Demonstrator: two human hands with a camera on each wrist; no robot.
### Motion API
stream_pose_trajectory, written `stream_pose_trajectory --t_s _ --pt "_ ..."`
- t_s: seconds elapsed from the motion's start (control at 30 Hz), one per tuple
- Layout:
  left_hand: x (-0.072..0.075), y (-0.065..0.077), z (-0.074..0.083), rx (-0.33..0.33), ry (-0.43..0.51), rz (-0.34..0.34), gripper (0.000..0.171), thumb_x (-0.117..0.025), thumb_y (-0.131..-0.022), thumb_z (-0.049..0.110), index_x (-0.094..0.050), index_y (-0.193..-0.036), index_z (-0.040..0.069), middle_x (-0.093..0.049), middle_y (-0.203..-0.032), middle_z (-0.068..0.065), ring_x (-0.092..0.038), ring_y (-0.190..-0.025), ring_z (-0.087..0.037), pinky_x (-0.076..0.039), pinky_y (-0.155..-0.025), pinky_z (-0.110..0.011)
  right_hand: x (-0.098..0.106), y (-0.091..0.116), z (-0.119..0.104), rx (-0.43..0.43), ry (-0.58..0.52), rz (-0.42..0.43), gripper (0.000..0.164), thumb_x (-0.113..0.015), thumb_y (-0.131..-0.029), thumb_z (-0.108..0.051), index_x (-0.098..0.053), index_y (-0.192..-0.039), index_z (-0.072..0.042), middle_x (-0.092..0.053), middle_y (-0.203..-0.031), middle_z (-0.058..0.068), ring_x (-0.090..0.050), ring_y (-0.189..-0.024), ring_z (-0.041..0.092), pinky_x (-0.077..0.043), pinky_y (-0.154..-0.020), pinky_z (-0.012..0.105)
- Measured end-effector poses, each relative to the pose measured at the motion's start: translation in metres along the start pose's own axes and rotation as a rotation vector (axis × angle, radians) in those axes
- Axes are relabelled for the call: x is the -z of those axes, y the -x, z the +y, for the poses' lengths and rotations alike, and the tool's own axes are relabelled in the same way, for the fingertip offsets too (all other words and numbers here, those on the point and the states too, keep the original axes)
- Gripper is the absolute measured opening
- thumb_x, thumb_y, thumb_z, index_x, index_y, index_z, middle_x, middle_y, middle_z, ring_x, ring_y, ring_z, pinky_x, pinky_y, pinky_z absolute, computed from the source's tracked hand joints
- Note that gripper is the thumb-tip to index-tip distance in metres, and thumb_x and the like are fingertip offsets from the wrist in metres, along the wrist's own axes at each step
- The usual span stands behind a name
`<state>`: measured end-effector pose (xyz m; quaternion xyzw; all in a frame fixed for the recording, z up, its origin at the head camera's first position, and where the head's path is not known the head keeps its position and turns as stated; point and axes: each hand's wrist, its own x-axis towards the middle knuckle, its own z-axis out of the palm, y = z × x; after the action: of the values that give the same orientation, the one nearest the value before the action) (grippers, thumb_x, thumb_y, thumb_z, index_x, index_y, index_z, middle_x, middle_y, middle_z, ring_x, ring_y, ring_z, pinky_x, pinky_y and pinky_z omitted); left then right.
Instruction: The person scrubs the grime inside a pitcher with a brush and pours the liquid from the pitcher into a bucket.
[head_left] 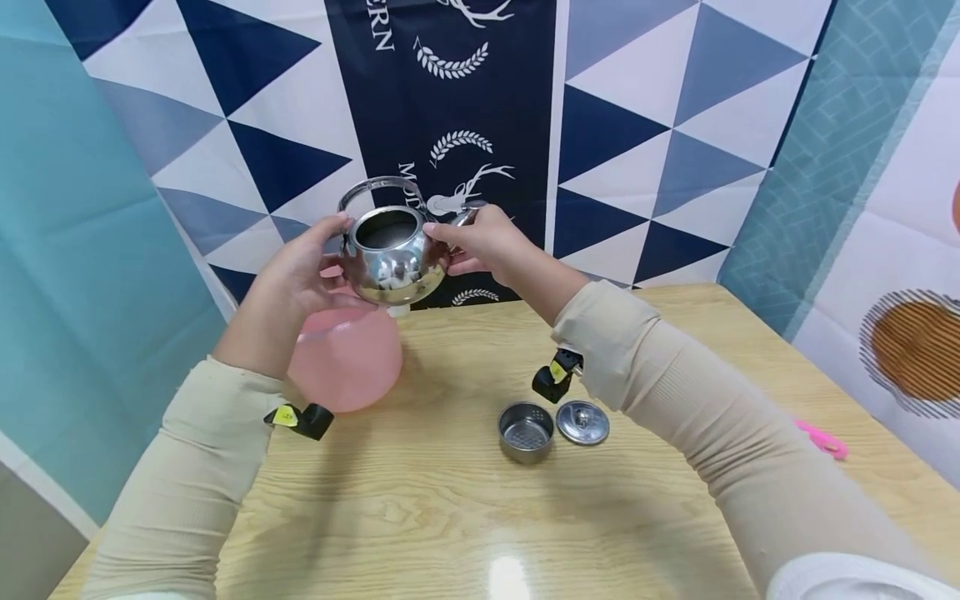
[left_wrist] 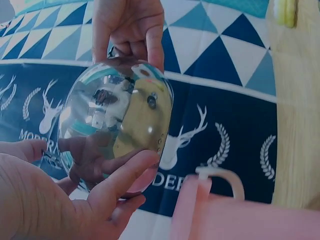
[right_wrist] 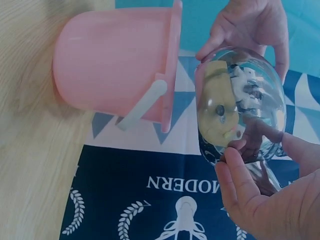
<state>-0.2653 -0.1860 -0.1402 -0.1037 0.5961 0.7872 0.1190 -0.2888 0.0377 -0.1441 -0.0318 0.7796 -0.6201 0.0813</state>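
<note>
A shiny metal teapot [head_left: 393, 271] with an arched handle [head_left: 381, 181] is held up in the air between both hands, its round mouth uncovered. My left hand [head_left: 296, 265] grips its left side, thumb up by the rim and fingers along the belly. On the other side my right hand [head_left: 491, 242] holds it around the spout, thumb near the mouth. Both wrist views show the teapot's mirror-like body [left_wrist: 117, 120] with the fingers against it. Below and partly behind the left hand stands a pink bucket [head_left: 352, 367], its white handle [right_wrist: 142, 105] hanging at the rim.
On the wooden table [head_left: 442, 508], a small metal strainer basket [head_left: 527, 433] sits beside a round metal lid [head_left: 582, 422], below the right forearm. Part of a bright pink object [head_left: 823, 440] shows past the right sleeve. Patterned cloth [head_left: 630, 125] hangs behind the table's back edge.
</note>
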Motion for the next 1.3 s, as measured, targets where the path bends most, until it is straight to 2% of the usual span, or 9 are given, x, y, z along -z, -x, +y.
stream_pose_trajectory --t_s 0.13,0.37,0.67,0.77,0.87,1.0,1.1,1.2,1.3 --pt "0.005 -0.003 0.009 -0.013 -0.036 -0.020 0.024 -0.064 -0.092 0.045 -0.053 -0.105 0.028 -0.037 -0.124 -0.002 -0.038 -0.111 -0.021 -0.038 -0.101 -0.062 -0.005 -0.005 -0.003 0.025 -0.024 -0.001 0.034 -0.072 -0.090 -0.029 -0.062 -0.108 -0.002 -0.063 -0.098 0.012 -0.064 -0.075 0.018 -0.060 -0.077 0.032" --pt "0.018 -0.015 0.017 -0.007 -0.027 -0.052 0.022 -0.064 -0.093 0.042 -0.051 -0.106 0.028 -0.037 -0.121 -0.002 -0.035 -0.112 -0.021 -0.034 -0.100 -0.066 -0.016 -0.015 -0.005 0.051 -0.070 -0.007 0.029 -0.071 -0.091 -0.026 -0.063 -0.103 -0.001 -0.064 -0.083 0.009 -0.063 -0.069 0.017 -0.060 -0.079 0.034" --pt "0.035 -0.032 0.024 0.012 -0.060 -0.074 0.027 -0.063 -0.093 0.040 -0.048 -0.110 0.026 -0.033 -0.121 -0.003 -0.032 -0.113 -0.024 -0.033 -0.099 -0.070 -0.033 -0.027 -0.002 0.063 -0.126 -0.009 0.023 -0.068 -0.094 -0.020 -0.063 -0.101 0.001 -0.062 -0.075 0.008 -0.060 -0.064 0.016 -0.058 -0.062 0.027" --pt "0.044 -0.036 0.025 -0.007 -0.079 -0.126 0.027 -0.063 -0.094 0.039 -0.049 -0.114 0.027 -0.030 -0.132 -0.004 -0.032 -0.117 -0.024 -0.035 -0.097 -0.068 -0.038 -0.031 -0.001 0.059 -0.147 -0.001 0.024 -0.063 -0.097 -0.016 -0.061 -0.108 0.004 -0.062 -0.077 0.008 -0.060 -0.066 0.016 -0.058 -0.064 0.028" --pt "0.055 -0.038 0.026 -0.035 -0.109 -0.195 0.020 -0.063 -0.095 0.033 -0.056 -0.113 0.029 -0.028 -0.140 -0.005 -0.038 -0.118 -0.027 -0.046 -0.091 -0.064 -0.041 -0.035 0.000 0.042 -0.161 0.018 0.025 -0.057 -0.099 -0.012 -0.056 -0.116 0.007 -0.060 -0.081 0.009 -0.060 -0.069 0.017 -0.059 -0.070 0.031" --pt "0.067 -0.040 0.027 -0.056 -0.130 -0.272 0.010 -0.061 -0.097 0.026 -0.066 -0.106 0.025 -0.032 -0.136 -0.006 -0.045 -0.114 -0.029 -0.057 -0.082 -0.053 -0.046 -0.039 0.001 0.019 -0.218 0.027 0.026 -0.052 -0.101 -0.007 -0.053 -0.120 0.010 -0.056 -0.085 0.011 -0.057 -0.070 0.020 -0.058 -0.079 0.036" --pt "0.071 -0.042 0.027 -0.057 -0.127 -0.289 0.010 -0.061 -0.097 0.024 -0.069 -0.102 0.024 -0.033 -0.135 -0.006 -0.044 -0.115 -0.030 -0.058 -0.080 -0.051 -0.049 -0.042 0.002 0.025 -0.217 0.022 0.025 -0.052 -0.101 -0.006 -0.054 -0.119 0.011 -0.056 -0.084 0.011 -0.057 -0.070 0.019 -0.058 -0.080 0.037" --pt "0.073 -0.044 0.028 -0.053 -0.118 -0.285 0.009 -0.062 -0.097 0.023 -0.069 -0.102 0.024 -0.033 -0.136 -0.006 -0.038 -0.122 -0.031 -0.058 -0.079 -0.052 -0.051 -0.043 0.004 0.047 -0.160 0.023 0.024 -0.059 -0.099 -0.012 -0.058 -0.112 0.008 -0.058 -0.079 0.008 -0.058 -0.067 0.016 -0.059 -0.075 0.033" --pt "0.076 -0.047 0.029 -0.048 -0.112 -0.287 0.010 -0.061 -0.097 0.022 -0.069 -0.102 0.023 -0.032 -0.137 -0.007 -0.039 -0.120 -0.030 -0.058 -0.078 -0.052 -0.054 -0.043 0.004 0.066 -0.121 0.032 0.026 -0.066 -0.095 -0.020 -0.061 -0.104 0.004 -0.059 -0.076 0.005 -0.060 -0.068 0.016 -0.060 -0.071 0.031"
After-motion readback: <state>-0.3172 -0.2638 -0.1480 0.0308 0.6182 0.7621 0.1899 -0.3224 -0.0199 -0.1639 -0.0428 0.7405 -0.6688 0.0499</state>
